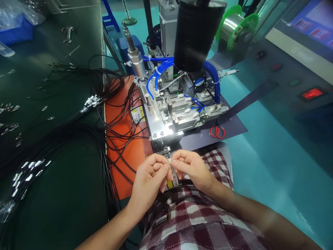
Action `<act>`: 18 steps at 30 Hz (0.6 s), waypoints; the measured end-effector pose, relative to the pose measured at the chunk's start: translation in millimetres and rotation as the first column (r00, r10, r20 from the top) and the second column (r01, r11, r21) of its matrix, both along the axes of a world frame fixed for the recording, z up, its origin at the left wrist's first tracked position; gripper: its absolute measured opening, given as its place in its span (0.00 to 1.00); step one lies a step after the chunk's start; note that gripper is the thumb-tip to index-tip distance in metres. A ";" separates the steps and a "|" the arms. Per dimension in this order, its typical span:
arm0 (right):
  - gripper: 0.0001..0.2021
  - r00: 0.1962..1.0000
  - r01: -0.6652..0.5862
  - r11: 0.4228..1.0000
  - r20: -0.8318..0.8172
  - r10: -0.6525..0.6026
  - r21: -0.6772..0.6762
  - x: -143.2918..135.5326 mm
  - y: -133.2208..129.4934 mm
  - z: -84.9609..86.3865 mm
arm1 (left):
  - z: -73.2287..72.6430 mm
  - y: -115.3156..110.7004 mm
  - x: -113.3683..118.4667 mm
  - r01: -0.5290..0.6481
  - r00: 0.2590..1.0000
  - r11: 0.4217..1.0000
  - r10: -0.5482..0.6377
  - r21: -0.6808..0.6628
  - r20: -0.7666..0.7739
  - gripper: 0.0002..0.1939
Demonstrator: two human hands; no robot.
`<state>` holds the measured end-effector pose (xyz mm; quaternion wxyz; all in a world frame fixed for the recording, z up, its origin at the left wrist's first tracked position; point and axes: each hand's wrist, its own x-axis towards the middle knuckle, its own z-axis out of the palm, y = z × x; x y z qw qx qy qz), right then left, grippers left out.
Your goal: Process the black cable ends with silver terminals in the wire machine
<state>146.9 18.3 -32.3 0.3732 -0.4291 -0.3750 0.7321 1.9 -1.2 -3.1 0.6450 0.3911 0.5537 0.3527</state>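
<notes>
My left hand (152, 175) and my right hand (191, 168) meet in front of my lap, thumbs and forefingers pinched together. Between the fingertips sits a tiny pale, shiny piece (170, 161), too small to name and partly covered by the fingers. Just beyond them is the front edge of a metal machine (169, 133) with clamps, cylinders and blue air tubes. A yellow and white label (170, 184) shows below the hands. Black cables (122, 139) run across the orange mat (117, 173) left of the machine.
Cable bundles with silver connectors (27, 175) lie on the dark table (70, 194). Red-handled scissors (218, 132) rest at the machine's right. A black cylinder (200, 34) hangs above it, near a green wire spool (235, 26). A blue bin (17, 31) stands far left.
</notes>
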 end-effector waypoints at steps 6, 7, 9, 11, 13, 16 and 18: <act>0.07 0.995 -0.032 0.995 0.099 0.022 0.099 5.8 -1.4 5.5 | 3.2 2.1 -3.1 0.020 0.998 1.000 -0.021 -0.021 -0.060 0.10; 0.08 0.996 -0.044 0.996 0.083 0.038 0.074 6.5 -0.8 5.4 | 2.9 2.6 -3.6 0.024 0.996 0.999 -0.027 -0.034 -0.080 0.10; 0.10 0.996 -0.084 0.996 0.034 0.084 0.002 8.0 0.9 4.3 | 1.7 3.9 -4.4 0.035 0.993 0.997 -0.042 -0.062 -0.111 0.11; 0.11 0.996 -0.090 0.995 0.004 0.090 -0.043 10.0 2.5 3.0 | 0.7 5.2 -5.2 0.046 0.990 0.995 -0.057 -0.086 -0.129 0.11; 0.11 0.998 -0.053 0.998 0.023 0.054 -0.028 12.2 3.5 2.3 | 0.4 6.4 -5.7 0.047 0.989 0.994 -0.060 -0.100 -0.136 0.11; 0.11 0.995 -0.025 0.999 0.099 0.020 0.047 12.9 3.5 1.9 | 1.0 7.5 -5.8 0.042 0.990 0.993 -0.057 -0.109 -0.130 0.11; 0.10 0.989 -0.039 0.995 0.148 0.026 0.088 11.1 2.6 1.4 | 1.0 8.0 -5.9 0.045 0.991 0.993 -0.058 -0.108 -0.122 0.11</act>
